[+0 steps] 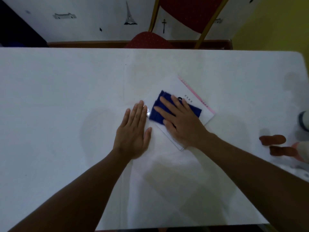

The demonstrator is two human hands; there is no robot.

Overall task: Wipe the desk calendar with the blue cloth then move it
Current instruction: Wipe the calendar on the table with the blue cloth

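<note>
1. The calendar (192, 99) lay flat on the white counter (66, 97), under and just beyond the right hand (180, 121), its pink-edged side on the far side from the person.
2. The right hand was spread open, palm down, pressing the blue cloth (158, 113) onto the calendar face; no fingers curled around anything.
3. The left hand (133, 131) was flat and open just beside the right, fingertips touching the calendar's near-left corner, gripping nothing. It appeared to be steadying the item.
4. Judgement: wiping was in progress; the move was not yet done.
5. Handling judgement: the calendar looked thin, light and fairly stiff, with a glossy face likely to slide on the smooth counter under the cloth. The cloth was soft and limp.
6. Recommended hold for the move: pinch an exposed edge, the one nearest the right wrist or the pink far edge, since a flat item offers no purchase from above.
7. Small reddish-brown items (272, 139) lay well to the right of the right hand, apart from the work.
</note>
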